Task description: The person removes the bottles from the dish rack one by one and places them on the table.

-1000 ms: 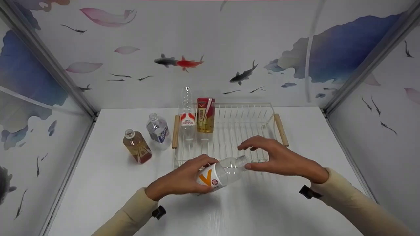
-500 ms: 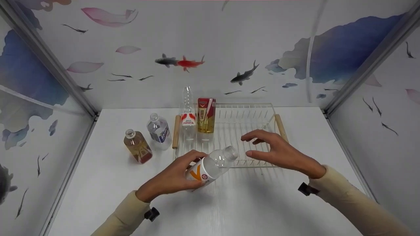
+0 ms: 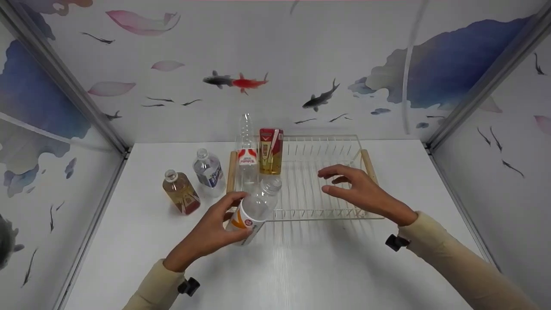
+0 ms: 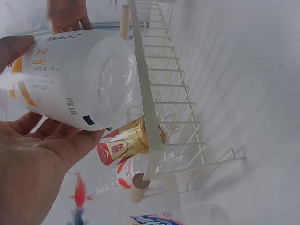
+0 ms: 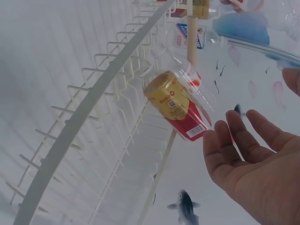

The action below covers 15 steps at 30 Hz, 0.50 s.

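My left hand (image 3: 211,232) grips a clear plastic bottle (image 3: 258,204) round its white label with an orange mark. The bottle is tilted, its uncapped neck pointing up and right over the front left of the wire dish rack (image 3: 318,215). In the left wrist view the bottle's base (image 4: 115,82) is off the table, beside the rack's front rail. Over the right part of the rack hovers my right hand (image 3: 359,189), fingers loosely bent and holding nothing. A clear bottle with a red and white label (image 3: 247,157) and a red and gold bottle (image 3: 271,150) stand in the rack's left part.
Left of the rack, an amber bottle (image 3: 181,193) and a clear bottle with a blue label (image 3: 208,172) stand on the white table (image 3: 301,271). Wooden handles (image 3: 369,168) flank the rack. Printed panels (image 3: 275,51) enclose the back and sides.
My left hand has carried the bottle leftward and turned it more upright. My right hand has come away from the bottle's neck and moved slightly up, toward the back.
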### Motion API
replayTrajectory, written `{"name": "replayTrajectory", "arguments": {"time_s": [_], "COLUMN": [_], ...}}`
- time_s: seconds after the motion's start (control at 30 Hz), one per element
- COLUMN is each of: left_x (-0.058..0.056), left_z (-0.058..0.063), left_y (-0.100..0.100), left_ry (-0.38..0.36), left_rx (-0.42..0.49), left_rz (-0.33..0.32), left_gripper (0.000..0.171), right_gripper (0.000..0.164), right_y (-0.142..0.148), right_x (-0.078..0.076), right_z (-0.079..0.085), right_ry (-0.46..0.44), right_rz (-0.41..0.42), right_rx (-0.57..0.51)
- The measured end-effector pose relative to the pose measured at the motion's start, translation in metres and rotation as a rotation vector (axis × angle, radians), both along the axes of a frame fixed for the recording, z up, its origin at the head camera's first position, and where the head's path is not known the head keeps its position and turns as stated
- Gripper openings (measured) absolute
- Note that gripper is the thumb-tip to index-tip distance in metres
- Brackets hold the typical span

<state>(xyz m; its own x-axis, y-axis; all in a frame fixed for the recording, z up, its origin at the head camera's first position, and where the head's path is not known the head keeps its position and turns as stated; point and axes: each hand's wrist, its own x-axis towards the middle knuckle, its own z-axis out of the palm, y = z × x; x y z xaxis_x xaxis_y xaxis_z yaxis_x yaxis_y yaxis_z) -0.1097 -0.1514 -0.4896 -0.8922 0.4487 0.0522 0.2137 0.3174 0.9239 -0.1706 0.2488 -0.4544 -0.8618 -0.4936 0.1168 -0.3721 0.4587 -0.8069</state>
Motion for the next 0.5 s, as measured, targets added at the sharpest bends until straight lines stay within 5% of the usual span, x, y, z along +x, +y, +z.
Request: {"name": "replayTrajectory", "arguments": {"time_s": [0.27,0.5], "left_x": [0.009,0.018], "left_z": [0.0,-0.004], "left_y": [-0.021,-0.034], "left_ry": [0.015,0.049], "left_rx": [0.039,0.085], "left_rz": [0.18,0.274], "left_gripper": [0.078,0.083], "right_gripper": [0.042,0.042], "right_y": [0.001,0.004], "right_x": [-0.013,-0.02], "right_z": [-0.01,-0.018], "right_ry": [-0.038,-0.054], "right_rz": [-0.016,-0.03], "right_rx": [-0.007,-0.007]}}
